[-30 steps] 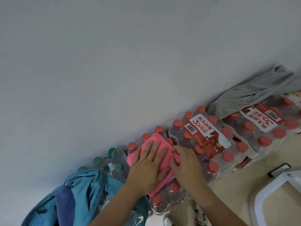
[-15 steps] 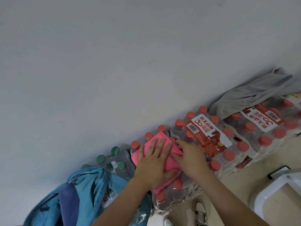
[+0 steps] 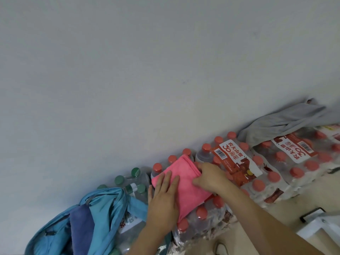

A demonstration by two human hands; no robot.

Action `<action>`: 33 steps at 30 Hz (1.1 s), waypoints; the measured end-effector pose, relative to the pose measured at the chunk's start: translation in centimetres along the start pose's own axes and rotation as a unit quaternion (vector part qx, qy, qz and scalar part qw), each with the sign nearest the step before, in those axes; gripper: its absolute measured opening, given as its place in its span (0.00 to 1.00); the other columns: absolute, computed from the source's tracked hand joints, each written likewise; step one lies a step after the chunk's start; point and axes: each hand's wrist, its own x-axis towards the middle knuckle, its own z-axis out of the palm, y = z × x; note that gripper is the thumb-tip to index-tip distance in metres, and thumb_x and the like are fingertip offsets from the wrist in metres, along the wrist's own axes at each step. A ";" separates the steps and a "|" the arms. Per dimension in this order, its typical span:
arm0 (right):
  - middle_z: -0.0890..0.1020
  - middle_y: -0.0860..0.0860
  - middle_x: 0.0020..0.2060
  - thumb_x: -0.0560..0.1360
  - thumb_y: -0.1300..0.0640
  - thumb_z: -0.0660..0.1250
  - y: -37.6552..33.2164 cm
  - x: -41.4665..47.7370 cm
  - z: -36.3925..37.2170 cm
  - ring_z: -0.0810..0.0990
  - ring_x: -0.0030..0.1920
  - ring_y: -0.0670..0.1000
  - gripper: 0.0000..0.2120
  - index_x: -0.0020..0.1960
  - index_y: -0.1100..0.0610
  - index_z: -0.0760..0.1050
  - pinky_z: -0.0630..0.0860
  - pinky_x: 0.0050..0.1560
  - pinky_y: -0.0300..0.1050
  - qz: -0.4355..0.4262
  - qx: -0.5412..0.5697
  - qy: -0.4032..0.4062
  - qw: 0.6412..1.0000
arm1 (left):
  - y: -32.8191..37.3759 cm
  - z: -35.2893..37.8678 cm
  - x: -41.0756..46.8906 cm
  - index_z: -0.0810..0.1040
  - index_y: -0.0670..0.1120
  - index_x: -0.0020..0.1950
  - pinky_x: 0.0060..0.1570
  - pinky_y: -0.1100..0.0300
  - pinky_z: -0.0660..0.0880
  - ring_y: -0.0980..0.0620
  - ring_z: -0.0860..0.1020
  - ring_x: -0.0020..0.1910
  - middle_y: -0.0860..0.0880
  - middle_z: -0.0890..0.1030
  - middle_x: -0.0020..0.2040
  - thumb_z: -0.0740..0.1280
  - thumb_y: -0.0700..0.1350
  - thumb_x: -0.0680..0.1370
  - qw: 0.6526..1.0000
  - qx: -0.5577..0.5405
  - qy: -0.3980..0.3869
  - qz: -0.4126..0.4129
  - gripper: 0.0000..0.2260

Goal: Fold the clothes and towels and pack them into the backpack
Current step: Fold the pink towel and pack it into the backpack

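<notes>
Left hand point(image 3: 163, 201) flat, fingers straight, pins folded pink microfibre towel point(image 3: 185, 183); right hand point(image 3: 209, 176) pinches its edge just beside: square corners b4 lifting.

Pale bare wall point(image 3: 147, 70) over beige floor point(image 3: 287, 205).
Behind the shrink-wrapped packs of bottled water point(image 3: 276, 173), plain grey-white wall, softly and evenly lit, a few faint marks; in front of the packs, floor and a corner of white furniture point(image 3: 323, 230).

Against the pale wall point(image 3: 128, 70) you see shrink-wrapped packs of red-capped water bottles point(image 3: 272, 179), with green-capped bottles point(image 3: 136, 172) at their left end. A white stool point(image 3: 323, 229) stands on the beige floor point(image 3: 266, 214) to your right.
</notes>
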 end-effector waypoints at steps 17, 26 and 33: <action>0.78 0.44 0.40 0.60 0.62 0.69 -5.5 -3.1 -6.8 0.75 0.44 0.49 0.14 0.43 0.49 0.74 0.66 0.44 0.45 -0.368 -0.253 0.231 0.865 | 1.1 -10.5 3.7 0.77 0.49 0.43 0.34 0.59 0.68 0.51 0.72 0.36 0.52 0.74 0.38 0.66 0.44 0.66 0.957 0.054 0.219 0.182 0.07; 0.74 0.39 0.51 0.65 0.48 0.55 3.8 -6.7 4.1 0.72 0.56 0.43 0.15 0.49 0.45 0.73 0.64 0.51 0.45 -0.250 -0.109 0.089 0.958 | 0.3 -1.8 -3.2 0.66 0.57 0.69 0.56 0.54 0.68 0.52 0.66 0.60 0.54 0.70 0.57 0.57 0.55 0.71 0.990 0.029 -0.033 0.136 0.26; 0.81 0.45 0.44 0.73 0.60 0.71 5.5 -7.3 3.1 0.79 0.45 0.40 0.08 0.46 0.49 0.76 0.73 0.45 0.34 -0.010 0.273 0.150 0.950 | 0.6 -1.2 -3.2 0.81 0.53 0.48 0.37 0.58 0.78 0.53 0.76 0.43 0.55 0.77 0.43 0.73 0.58 0.67 0.991 0.009 0.034 0.130 0.14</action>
